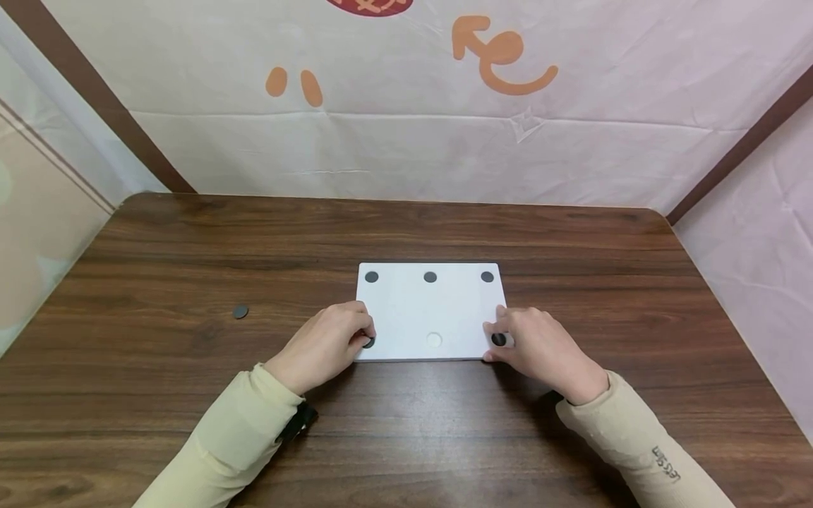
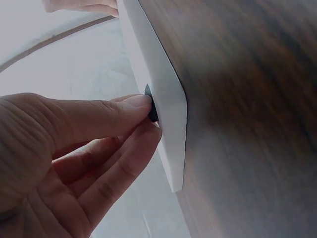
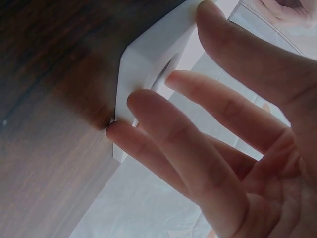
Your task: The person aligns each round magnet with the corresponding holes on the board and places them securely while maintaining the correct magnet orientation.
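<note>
A white rectangular board [image 1: 432, 307] lies flat on the table, with dark round discs at its corners and one [image 1: 430, 277] midway along its far edge. My left hand [image 1: 324, 346] is at the near left corner, thumb and fingertips pinching a thin dark disc [image 2: 152, 105] right at the board's face. At the board's right side is my right hand [image 1: 540, 342], its fingers spread and fairly straight. Its fingertips touch the board's edge and surface around the near right disc [image 1: 498, 339]. A round pale recess [image 1: 434, 340] shows midway along the near edge.
One loose dark disc [image 1: 240, 311] lies on the brown wood-grain table [image 1: 432, 437], left of the board. Pale cloth [image 1: 406, 155] with orange shapes hangs behind the table's far edge, and more cloth hangs at both sides.
</note>
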Demonstrator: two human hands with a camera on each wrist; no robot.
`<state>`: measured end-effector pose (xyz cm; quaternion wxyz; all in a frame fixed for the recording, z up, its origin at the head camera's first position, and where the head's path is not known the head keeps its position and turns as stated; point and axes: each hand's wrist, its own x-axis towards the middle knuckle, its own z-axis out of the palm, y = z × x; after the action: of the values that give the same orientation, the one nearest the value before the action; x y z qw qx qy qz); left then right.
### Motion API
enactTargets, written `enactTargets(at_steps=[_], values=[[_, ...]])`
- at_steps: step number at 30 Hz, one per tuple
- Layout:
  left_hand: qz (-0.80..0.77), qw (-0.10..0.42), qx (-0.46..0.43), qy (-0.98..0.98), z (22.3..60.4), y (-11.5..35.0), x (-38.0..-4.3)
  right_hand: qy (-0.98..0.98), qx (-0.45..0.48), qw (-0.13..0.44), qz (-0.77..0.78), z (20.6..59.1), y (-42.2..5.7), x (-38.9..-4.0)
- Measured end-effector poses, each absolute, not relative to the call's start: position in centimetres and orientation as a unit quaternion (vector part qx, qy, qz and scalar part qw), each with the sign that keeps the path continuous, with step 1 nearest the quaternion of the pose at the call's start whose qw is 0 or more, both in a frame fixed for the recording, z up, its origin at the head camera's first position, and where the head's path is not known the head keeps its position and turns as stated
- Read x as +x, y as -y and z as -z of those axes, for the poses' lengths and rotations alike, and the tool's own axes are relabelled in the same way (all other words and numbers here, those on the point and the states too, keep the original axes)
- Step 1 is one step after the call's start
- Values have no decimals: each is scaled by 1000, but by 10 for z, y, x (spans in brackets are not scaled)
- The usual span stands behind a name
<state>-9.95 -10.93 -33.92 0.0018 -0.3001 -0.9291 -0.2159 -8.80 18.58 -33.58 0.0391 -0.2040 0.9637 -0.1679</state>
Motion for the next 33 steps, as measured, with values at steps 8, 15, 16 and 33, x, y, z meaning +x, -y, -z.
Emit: enactTargets(at_steps=[8, 15, 16, 33], values=[[209, -5, -296, 932, 339, 109, -100, -964, -201, 42, 170, 336, -186, -88], [199, -2, -292, 936, 339, 108, -100, -964, -204, 40, 167, 336, -185, -87], [195, -1, -289, 937, 339, 108, -100, -964, -204, 39, 167, 336, -185, -87], [143, 32, -246, 958, 337, 131, -99, -964, -205, 35, 167, 336, -186, -87]])
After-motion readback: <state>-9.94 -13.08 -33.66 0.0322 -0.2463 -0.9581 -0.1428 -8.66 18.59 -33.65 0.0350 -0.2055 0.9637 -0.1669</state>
